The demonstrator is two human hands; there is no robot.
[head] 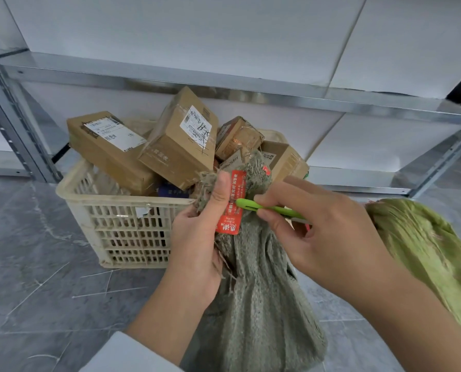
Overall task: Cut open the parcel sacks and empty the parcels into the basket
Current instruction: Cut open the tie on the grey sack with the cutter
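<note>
A grey-green woven parcel sack stands on the floor in front of me, its neck bunched and bound with a red seal tag. My left hand grips the neck, thumb pressed beside the tag. My right hand holds a green cutter whose tip touches the tag's right edge. Behind the sack a cream plastic basket is piled with several cardboard parcels.
A second, brighter green sack lies on the floor at the right. Metal shelving with white panels stands behind the basket, its upright post at the left. The floor is grey tile.
</note>
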